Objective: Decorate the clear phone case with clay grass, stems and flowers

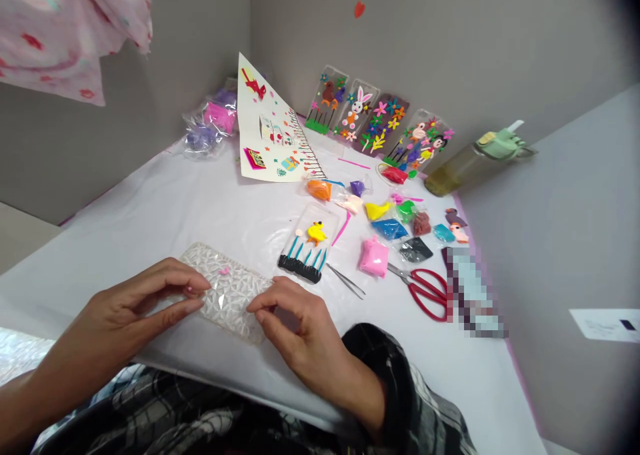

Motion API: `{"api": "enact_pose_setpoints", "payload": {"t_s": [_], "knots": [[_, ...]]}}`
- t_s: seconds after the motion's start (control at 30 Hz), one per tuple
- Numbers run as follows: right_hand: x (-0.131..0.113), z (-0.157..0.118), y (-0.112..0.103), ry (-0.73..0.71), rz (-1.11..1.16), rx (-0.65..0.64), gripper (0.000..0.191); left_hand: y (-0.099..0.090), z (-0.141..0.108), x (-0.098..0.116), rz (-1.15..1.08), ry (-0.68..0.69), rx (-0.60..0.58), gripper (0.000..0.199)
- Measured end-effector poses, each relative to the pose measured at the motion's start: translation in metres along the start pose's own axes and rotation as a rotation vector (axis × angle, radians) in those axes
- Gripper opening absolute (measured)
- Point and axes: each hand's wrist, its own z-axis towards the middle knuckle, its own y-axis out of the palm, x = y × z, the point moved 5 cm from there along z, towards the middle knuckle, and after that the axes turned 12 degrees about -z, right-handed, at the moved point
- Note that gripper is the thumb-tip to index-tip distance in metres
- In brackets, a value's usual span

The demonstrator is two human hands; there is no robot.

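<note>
"Where's our clear, faceted plastic sheet [233, 288]?"

"Eight o'clock in our view, a small pink piece [224, 271] on it."

"Our grips?"

"Left hand [145, 301] and right hand [300, 321] bring thumb and finger close over it; we can't tell what they hold. Red-handled metal scissors [427, 293] lie at four."

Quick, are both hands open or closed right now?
Left hand: nearly pinched over the clear, bumpy, rectangular slab; can't tell if it's holding anything.
Right hand: fingertips close together at the slab; can't tell if they're gripping.
</note>
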Motion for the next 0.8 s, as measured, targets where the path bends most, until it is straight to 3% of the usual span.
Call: {"api": "enact_pose_setpoints", "payload": {"t_s": [0.2,0.33,0.5,0.6,0.7,0.8], "knots": [[-0.004,-0.002,0.007,-0.009,0.099,-0.144,0.016,-0.004,0.022,0.017,0.035,0.007,0.115,0.027],[-0.003,-0.003,0.008,0.046,0.13,-0.196,0.016,-0.011,0.023,0.011,-0.007,-0.068,0.222,0.036],[0.002,-0.002,0.008,0.112,0.172,-0.186,0.013,-0.018,0.017,-0.001,0.092,-0.019,0.144,0.033],[0.004,-0.001,0.01,0.13,0.183,-0.197,0.013,-0.017,0.012,0.005,0.143,0.029,0.08,0.041],[0.004,-0.002,0.011,0.132,0.189,-0.206,0.014,-0.013,0.006,0.015,0.214,-0.036,0.099,0.051],[0.005,-0.002,0.012,0.129,0.194,-0.206,0.014,-0.007,0.005,0.022,0.207,0.009,0.086,0.043]]}}
